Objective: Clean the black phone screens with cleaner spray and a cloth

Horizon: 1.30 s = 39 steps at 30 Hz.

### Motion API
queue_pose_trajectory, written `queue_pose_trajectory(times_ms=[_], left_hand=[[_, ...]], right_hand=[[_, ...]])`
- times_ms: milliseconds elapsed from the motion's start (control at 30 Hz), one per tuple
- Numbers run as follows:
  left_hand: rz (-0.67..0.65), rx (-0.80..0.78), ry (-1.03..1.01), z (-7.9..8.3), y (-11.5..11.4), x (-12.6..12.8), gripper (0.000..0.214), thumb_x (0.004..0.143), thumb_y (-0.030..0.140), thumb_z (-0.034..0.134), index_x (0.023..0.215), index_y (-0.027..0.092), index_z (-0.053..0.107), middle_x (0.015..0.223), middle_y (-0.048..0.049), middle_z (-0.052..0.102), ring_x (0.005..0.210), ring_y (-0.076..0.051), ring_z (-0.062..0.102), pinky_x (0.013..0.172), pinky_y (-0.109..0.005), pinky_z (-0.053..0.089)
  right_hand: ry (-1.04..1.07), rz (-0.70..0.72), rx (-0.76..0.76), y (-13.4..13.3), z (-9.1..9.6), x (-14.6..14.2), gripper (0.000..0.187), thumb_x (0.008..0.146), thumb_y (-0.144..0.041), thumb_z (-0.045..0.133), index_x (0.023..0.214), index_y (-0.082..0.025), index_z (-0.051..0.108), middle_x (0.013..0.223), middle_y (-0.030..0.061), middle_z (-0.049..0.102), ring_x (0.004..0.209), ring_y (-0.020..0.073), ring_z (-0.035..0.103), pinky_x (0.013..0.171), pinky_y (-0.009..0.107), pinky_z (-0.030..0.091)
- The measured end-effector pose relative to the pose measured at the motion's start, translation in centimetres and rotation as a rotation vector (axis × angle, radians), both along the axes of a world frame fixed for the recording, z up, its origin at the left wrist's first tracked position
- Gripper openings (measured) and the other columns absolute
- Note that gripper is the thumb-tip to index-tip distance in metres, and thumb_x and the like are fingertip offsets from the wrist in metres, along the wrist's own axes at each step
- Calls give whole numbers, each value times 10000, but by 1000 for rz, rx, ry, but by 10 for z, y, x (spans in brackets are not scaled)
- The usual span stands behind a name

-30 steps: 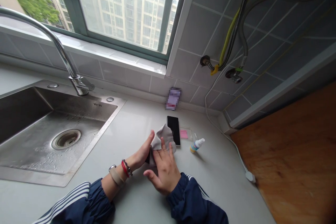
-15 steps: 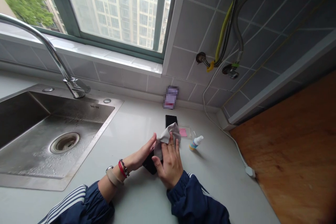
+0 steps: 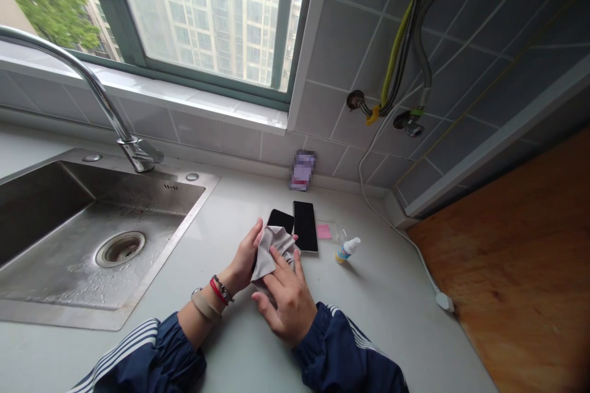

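**Gray cloth [image 3: 268, 256] pressed over a dark device [image 3: 281, 219] at lower center**

At the bottom edge, two navy sleeves [image 3: 353, 350] with white stripes are seen. The dark device is gripped in the left hand [image 3: 242, 264], at lower center, and is mostly covered by the cloth; only its black upper end is exposed. (A beige band [image 3: 206, 306] is worn on the left wrist.) The right hand [image 3: 289, 299] is laid over the cloth, its fingers outstretched and its thumb spread apart.

Just beyond, a black phone [image 3: 305, 227] is laid flat right of center, partly overlapped in view by the device's end; whether they touch cannot be told. Near its right side, a pink piece [image 3: 324, 231] is seen with a clear case [image 3: 335, 233], and a small spray bottle [image 3: 347, 250] is stood beside them. Farther back, a blurred purple item [image 3: 302, 171] is set by the wall. A steel sink [image 3: 165, 252] is seen at left, and at the upper left, a window [image 3: 207, 18].
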<state>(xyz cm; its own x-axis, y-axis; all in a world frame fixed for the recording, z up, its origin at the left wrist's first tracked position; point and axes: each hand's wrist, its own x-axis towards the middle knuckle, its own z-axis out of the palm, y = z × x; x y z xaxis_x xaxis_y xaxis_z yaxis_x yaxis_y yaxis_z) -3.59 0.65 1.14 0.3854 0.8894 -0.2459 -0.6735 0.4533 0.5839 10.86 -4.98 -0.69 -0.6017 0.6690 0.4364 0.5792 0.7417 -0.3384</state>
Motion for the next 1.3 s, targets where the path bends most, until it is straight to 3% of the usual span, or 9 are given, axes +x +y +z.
queue_pose_trajectory(times_ms=[100, 200, 367, 467, 567, 733, 867, 1067, 1300], left_hand=[[49, 11, -4, 2, 0, 0, 646, 958, 643, 470, 1207, 80, 667, 1196, -219, 734, 969, -323, 751, 971, -461, 548], [66, 21, 2, 0, 0, 0, 653, 949, 659, 472, 1172, 81, 679, 1216, -229, 723, 977, -345, 747, 972, -491, 545], [14, 33, 93, -10, -2, 6, 683, 957, 648, 475, 1259, 67, 669, 1252, -204, 718, 1161, -363, 685, 1146, -512, 412], [-50, 96, 59, -21, -6, 14, 656, 965, 629, 490, 1357, 125, 639, 1356, -143, 677, 1361, -330, 550, 1249, -470, 262], [-129, 174, 14, -31, -12, 22, 682, 983, 653, 420, 1455, 183, 570, 1465, -97, 599, 1491, -300, 382, 1286, -452, 131], [-93, 234, 23, -35, -16, 28, 664, 993, 634, 419, 1472, 195, 553, 1530, -69, 533, 1550, -255, 249, 1294, -396, 49], [25, 119, -42, -27, -10, 27, 640, 965, 613, 498, 1365, 135, 644, 1411, -119, 643, 1467, -306, 422, 1284, -426, 159], [104, -11, -50, -8, -4, 11, 734, 960, 693, 402, 1291, 90, 657, 1200, -178, 739, 1163, -335, 683, 1169, -498, 388], [58, -10, -109, -11, -4, 12, 774, 971, 691, 370, 1358, 61, 599, 1248, -200, 711, 1194, -335, 663, 1167, -470, 383]], right_hand=[[42, 3, 46, 3, -3, 3, 277, 1016, -337, 517, 1100, -165, 717, 1392, 138, 646, 1457, 279, 446, 1267, 564, 206], [13, 0, 45, 5, -10, 4, 393, 997, -395, 553, 1241, -112, 678, 1513, 183, 524, 1483, 311, 399, 1233, 547, 311], [-48, -35, -16, 5, -19, 4, 880, 978, -636, 504, 1587, -34, 302, 1683, 212, 156, 1558, 386, 170, 1212, 575, 332], [3, -113, -33, 5, -21, 6, 933, 995, -681, 398, 1639, -67, 116, 1699, 197, 70, 1563, 388, 130, 1219, 581, 313], [85, -219, -38, 8, -21, 7, 880, 1016, -679, 305, 1651, -126, 52, 1711, 153, 39, 1567, 382, 99, 1233, 593, 277], [111, -270, -51, 12, -22, 8, 866, 1017, -688, 258, 1653, -148, 29, 1714, 139, 27, 1568, 388, 71, 1236, 624, 246], [23, -136, -94, 11, -21, 8, 867, 1017, -692, 259, 1651, -128, 79, 1708, 153, 50, 1570, 381, 64, 1237, 627, 237], [-98, 25, -113, 5, -17, 6, 852, 1011, -675, 358, 1634, -115, 199, 1703, 146, 75, 1570, 381, 78, 1239, 634, 220], [-124, -54, -89, 5, -16, 3, 776, 1024, -609, 415, 1603, -105, 299, 1695, 162, 100, 1566, 396, 95, 1208, 682, 242]])
